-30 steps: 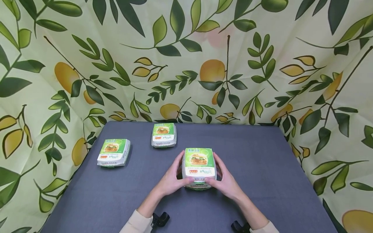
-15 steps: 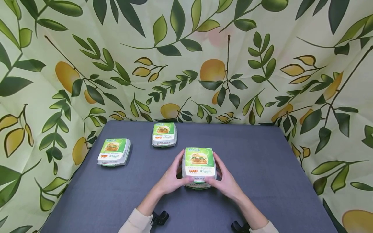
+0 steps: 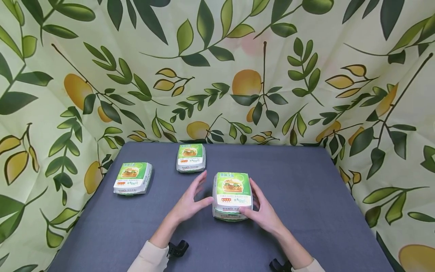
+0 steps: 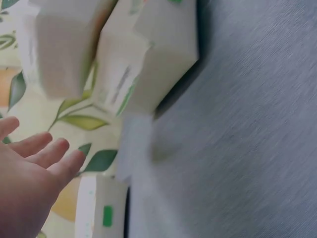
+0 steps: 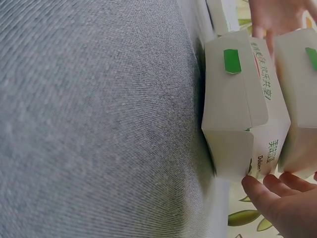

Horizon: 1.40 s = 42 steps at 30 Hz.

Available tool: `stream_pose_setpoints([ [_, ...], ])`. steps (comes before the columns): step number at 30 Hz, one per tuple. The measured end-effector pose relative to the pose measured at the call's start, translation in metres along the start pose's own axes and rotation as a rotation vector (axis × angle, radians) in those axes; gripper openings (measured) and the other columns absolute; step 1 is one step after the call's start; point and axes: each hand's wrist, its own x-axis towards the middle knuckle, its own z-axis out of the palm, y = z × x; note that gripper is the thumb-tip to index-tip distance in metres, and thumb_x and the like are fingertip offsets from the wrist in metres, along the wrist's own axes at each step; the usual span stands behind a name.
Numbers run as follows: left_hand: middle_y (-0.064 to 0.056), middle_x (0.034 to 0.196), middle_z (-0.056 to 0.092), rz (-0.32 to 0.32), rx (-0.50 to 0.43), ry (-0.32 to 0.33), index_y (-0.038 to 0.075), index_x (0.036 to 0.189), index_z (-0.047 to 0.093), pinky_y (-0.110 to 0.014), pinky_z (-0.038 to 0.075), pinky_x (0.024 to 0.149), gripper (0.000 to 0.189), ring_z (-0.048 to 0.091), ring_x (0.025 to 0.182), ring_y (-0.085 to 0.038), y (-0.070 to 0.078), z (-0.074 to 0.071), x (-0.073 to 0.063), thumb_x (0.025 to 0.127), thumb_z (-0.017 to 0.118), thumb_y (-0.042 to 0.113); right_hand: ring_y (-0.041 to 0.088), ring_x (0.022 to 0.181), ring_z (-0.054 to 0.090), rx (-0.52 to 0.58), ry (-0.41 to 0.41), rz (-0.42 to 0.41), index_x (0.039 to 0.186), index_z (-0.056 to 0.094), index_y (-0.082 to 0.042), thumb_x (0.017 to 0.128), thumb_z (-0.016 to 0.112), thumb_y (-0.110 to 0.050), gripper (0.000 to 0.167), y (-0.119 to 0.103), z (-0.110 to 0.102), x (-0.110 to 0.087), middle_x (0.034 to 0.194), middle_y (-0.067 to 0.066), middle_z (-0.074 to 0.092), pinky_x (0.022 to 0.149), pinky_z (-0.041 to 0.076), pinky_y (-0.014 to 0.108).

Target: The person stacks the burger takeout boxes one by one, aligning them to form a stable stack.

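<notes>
Two white-and-green cardboard burger boxes are stacked near the middle of the table. The upper burger box (image 3: 232,185) has a burger picture on its lid and mostly hides the lower burger box (image 3: 227,217) in the head view. Both show from the side in the right wrist view, the lower one resting on the cloth. My right hand (image 3: 266,213) holds the stack at its right side, thumb at the front edge and fingers along the side. My left hand (image 3: 189,202) is off the stack, just to its left, fingers extended and thumb pointing at the box.
Two more burger boxes lie singly on the dark grey tablecloth (image 3: 289,177): one burger box (image 3: 132,177) at the left and another burger box (image 3: 191,158) near the back edge. A leaf-and-fruit patterned curtain (image 3: 217,75) encloses the back and sides.
My left hand has let go of the stack and moved left, its fingers spreading away from the box. The right hand stays in place, and the boxes stand practically where they were.
</notes>
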Motion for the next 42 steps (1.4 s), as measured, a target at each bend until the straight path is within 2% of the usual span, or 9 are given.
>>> stream_pose_setpoints([
  [6,-0.022,0.162,0.028,0.010,0.009,0.105,0.006,0.161,0.023,-0.054,0.026,0.119,0.081,0.029,0.149,-0.038,0.002,-0.022,0.006,0.095,0.070,0.013,0.028,0.139,0.037,0.005,-0.002,-0.011,0.164,0.017,-0.012,0.087,0.080,-0.018,0.099,0.001,-0.001,0.000,0.160,0.012,0.032,0.109,0.039,0.024],
  [12,-0.018,0.161,0.034,-0.035,0.125,0.270,0.007,0.159,0.030,-0.050,0.031,0.118,0.080,0.035,0.146,-0.034,-0.002,-0.041,0.016,0.094,0.075,0.021,0.031,0.141,0.037,0.011,-0.014,-0.014,0.164,0.017,-0.013,0.088,0.080,-0.019,0.099,0.001,-0.002,0.001,0.161,0.013,0.031,0.108,0.038,0.021],
  [16,-0.021,0.153,0.041,-0.015,0.195,0.366,0.003,0.155,0.036,-0.050,0.034,0.116,0.077,0.040,0.142,-0.034,-0.007,-0.050,0.023,0.092,0.077,0.020,0.034,0.140,0.040,0.013,-0.018,-0.014,0.164,0.017,-0.012,0.087,0.080,-0.019,0.099,0.000,-0.002,0.001,0.160,0.015,0.032,0.107,0.039,0.021],
  [22,-0.019,0.144,0.049,-0.016,0.304,0.476,0.000,0.147,0.048,-0.050,0.038,0.112,0.066,0.047,0.133,-0.039,-0.008,-0.058,0.032,0.091,0.077,0.020,0.032,0.141,0.038,0.009,-0.017,-0.015,0.163,0.016,-0.009,0.087,0.080,-0.019,0.100,0.001,-0.002,0.002,0.160,0.014,0.033,0.108,0.038,0.020],
  [27,-0.019,0.145,0.048,-0.057,0.369,0.487,0.002,0.147,0.048,-0.050,0.037,0.112,0.066,0.046,0.134,-0.036,-0.013,-0.066,0.040,0.092,0.076,0.024,0.029,0.140,0.037,0.012,-0.013,-0.018,0.163,0.017,-0.009,0.087,0.080,-0.018,0.099,0.002,-0.002,0.001,0.160,0.012,0.033,0.109,0.037,0.020],
  [33,-0.017,0.152,0.041,-0.099,0.430,0.448,0.005,0.151,0.044,-0.052,0.031,0.116,0.072,0.039,0.141,-0.035,-0.022,-0.077,0.049,0.092,0.075,0.032,0.029,0.141,0.037,0.012,-0.014,-0.008,0.163,0.017,-0.009,0.087,0.080,-0.019,0.099,0.001,-0.001,0.002,0.160,0.011,0.033,0.109,0.037,0.021],
  [42,-0.015,0.162,0.027,-0.220,0.389,0.361,0.011,0.159,0.029,-0.053,0.023,0.120,0.089,0.025,0.150,-0.034,-0.034,-0.087,0.062,0.090,0.076,0.042,0.031,0.142,0.037,0.000,-0.021,0.008,0.164,0.016,-0.013,0.087,0.080,-0.021,0.100,-0.002,-0.002,0.002,0.160,0.012,0.032,0.109,0.038,0.022],
])
